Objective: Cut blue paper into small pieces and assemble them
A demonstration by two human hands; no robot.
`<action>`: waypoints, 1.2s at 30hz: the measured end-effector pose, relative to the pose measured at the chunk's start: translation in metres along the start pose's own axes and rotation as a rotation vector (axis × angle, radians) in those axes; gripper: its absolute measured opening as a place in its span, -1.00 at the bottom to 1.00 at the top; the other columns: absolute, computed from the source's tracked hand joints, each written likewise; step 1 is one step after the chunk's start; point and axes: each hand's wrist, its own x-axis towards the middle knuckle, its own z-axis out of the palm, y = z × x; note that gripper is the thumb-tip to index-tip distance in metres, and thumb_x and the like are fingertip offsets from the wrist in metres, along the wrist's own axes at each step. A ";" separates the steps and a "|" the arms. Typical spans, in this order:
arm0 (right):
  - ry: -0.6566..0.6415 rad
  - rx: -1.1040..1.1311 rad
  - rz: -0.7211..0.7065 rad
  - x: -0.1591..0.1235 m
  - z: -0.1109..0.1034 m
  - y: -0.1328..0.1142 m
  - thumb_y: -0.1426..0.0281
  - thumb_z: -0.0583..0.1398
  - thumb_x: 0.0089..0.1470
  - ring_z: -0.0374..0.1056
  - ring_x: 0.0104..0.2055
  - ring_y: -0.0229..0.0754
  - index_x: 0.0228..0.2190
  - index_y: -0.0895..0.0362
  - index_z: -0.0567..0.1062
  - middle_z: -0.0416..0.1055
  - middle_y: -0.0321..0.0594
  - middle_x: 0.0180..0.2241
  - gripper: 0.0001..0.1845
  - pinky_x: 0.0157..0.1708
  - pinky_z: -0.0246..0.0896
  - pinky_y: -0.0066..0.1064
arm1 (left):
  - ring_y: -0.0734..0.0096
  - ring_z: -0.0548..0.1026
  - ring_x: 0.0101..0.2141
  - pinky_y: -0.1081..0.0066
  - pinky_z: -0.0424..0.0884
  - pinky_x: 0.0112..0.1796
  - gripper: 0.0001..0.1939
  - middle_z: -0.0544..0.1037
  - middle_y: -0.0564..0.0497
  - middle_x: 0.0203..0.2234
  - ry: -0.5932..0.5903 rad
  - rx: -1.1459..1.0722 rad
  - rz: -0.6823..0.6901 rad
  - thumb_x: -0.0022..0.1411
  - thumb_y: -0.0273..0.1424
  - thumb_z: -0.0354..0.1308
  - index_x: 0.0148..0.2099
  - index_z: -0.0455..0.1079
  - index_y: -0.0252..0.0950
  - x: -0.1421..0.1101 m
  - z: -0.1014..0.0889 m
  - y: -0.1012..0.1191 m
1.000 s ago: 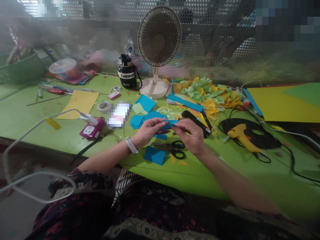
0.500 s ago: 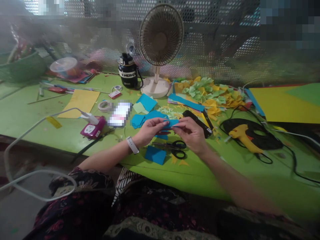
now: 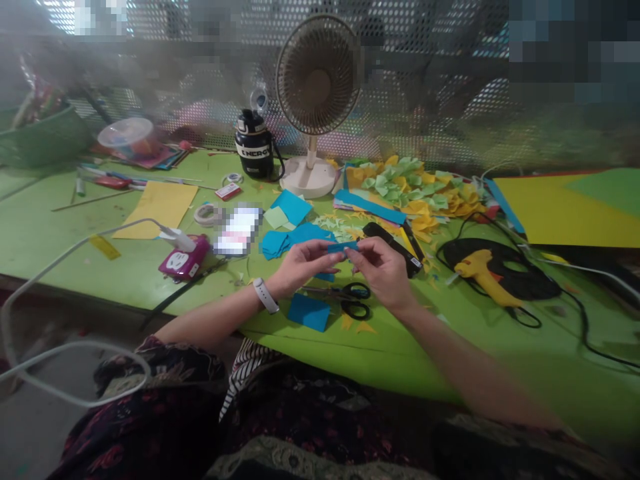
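Between my two hands is a small blue piece of paper (image 3: 342, 247), narrow as seen from here. My left hand (image 3: 306, 265) pinches its left end, and my right hand (image 3: 384, 272) pinches the other end. Below them on the green table lie black-handled scissors (image 3: 356, 300), open blades partly hidden behind my left hand. A blue paper square (image 3: 309, 313) rests by the scissors, near the table's front edge. Just behind my left hand is a pile of cut blue paper pieces (image 3: 277, 243). Pale green and orange scraps (image 3: 340, 227) are scattered beyond the hands.
A yellow glue gun (image 3: 487, 277) lies on a black disc at right, its cord trailing. Behind stand a fan (image 3: 320, 77) and a black bottle (image 3: 254, 150). A phone (image 3: 239, 230) and a purple power adapter (image 3: 185, 260) with a white cable are left. Green-and-orange paper pieces (image 3: 415, 183) are heaped behind.
The blue paper now shows as a thinner strip between my fingers, and my right thumb has shifted toward the left fingers. The whole view has shifted slightly.
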 end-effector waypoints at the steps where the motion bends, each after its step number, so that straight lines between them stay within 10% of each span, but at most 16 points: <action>1: 0.001 0.001 0.001 0.000 0.000 0.000 -0.03 0.33 -0.01 0.30 -0.55 -0.30 -0.45 0.08 0.43 0.34 -0.33 -0.46 -0.56 -0.52 0.25 -0.39 | 0.23 0.64 -0.20 0.23 0.57 -0.14 -0.53 0.67 -0.07 -0.25 -0.006 0.017 0.010 -0.10 -0.18 0.51 -0.18 0.53 -0.32 0.000 0.000 0.000; 28: 0.018 0.106 0.125 0.000 0.000 0.005 0.06 0.40 -0.07 0.31 -0.52 -0.31 -0.33 0.08 0.39 0.38 -0.35 -0.44 -0.55 -0.51 0.26 -0.40 | 0.23 0.66 -0.24 0.20 0.59 -0.15 -0.58 0.68 -0.09 -0.31 0.015 0.123 0.039 -0.01 -0.11 0.45 -0.23 0.55 -0.32 0.001 -0.002 -0.004; 36: -0.160 0.000 0.142 0.001 -0.004 0.011 -0.05 0.30 0.04 0.23 -0.51 -0.28 -0.42 0.07 0.34 0.25 -0.38 -0.53 -0.53 -0.50 0.23 -0.39 | 0.33 0.65 -0.33 0.24 0.60 -0.15 -0.52 0.67 -0.06 -0.36 -0.022 0.114 0.051 -0.01 -0.13 0.45 -0.17 0.51 -0.38 0.003 -0.005 -0.007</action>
